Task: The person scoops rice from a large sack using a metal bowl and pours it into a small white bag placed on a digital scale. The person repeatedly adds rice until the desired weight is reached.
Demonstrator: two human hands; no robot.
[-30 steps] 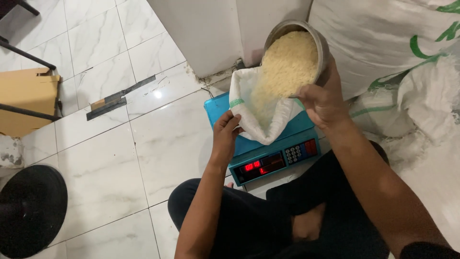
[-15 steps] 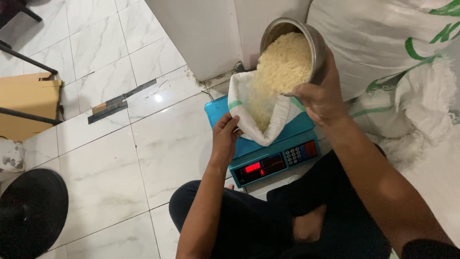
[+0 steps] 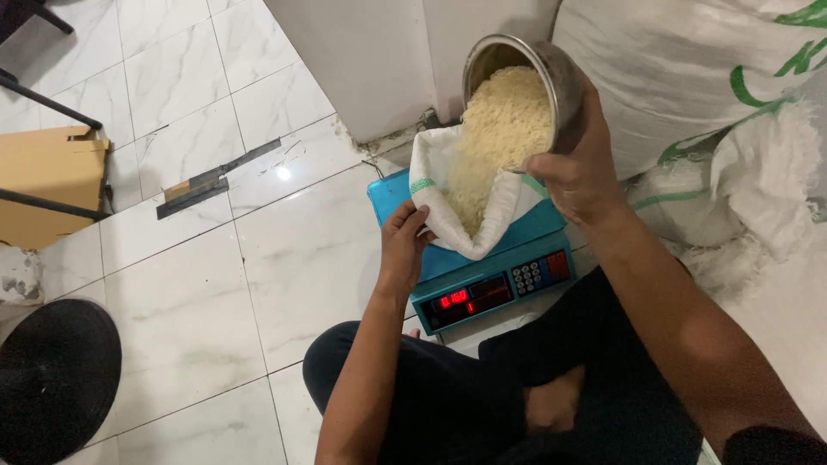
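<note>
My right hand (image 3: 575, 176) grips a round metal pot (image 3: 558, 73) full of white rice (image 3: 504, 116), tilted so the rice pours down into a small white bag (image 3: 448, 226). My left hand (image 3: 403, 237) holds the bag's left edge and keeps its mouth apart. The bag rests on a blue digital scale (image 3: 482, 275) with a red lit display, standing on the floor in front of my crossed legs.
Big white woven sacks (image 3: 689, 77) are stacked at the right. A white wall corner (image 3: 388, 60) stands behind the scale. On the white tiled floor (image 3: 215, 284) lie a round black object (image 3: 52, 379), a cardboard box (image 3: 43, 185) and a flat scraper (image 3: 211, 179).
The pot has tipped further and more rice has run into the bag. The view has shifted slightly; both hands keep their hold.
</note>
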